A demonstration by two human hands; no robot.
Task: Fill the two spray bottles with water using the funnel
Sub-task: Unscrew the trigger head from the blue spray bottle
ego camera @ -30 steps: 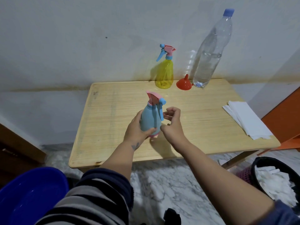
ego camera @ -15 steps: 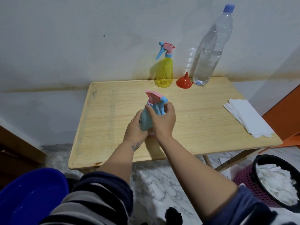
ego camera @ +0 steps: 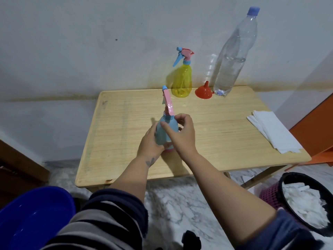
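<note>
The blue spray bottle [ego camera: 164, 131] is standing mid-table [ego camera: 225, 123], its pink spray head [ego camera: 168, 103] now turned, nozzle pointing away. The left hand [ego camera: 150, 143] is gripping its body; the right hand [ego camera: 182, 133] is pinching its neck, having shifted lower. The yellow spray bottle [ego camera: 181, 81], funnel [ego camera: 203, 91] and water bottle [ego camera: 232, 56] are sitting untouched behind.

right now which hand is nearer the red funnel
Right. The right hand is at the neck side of the blue spray bottle, toward the red funnel; the left hand grips the bottle's far side.
</note>
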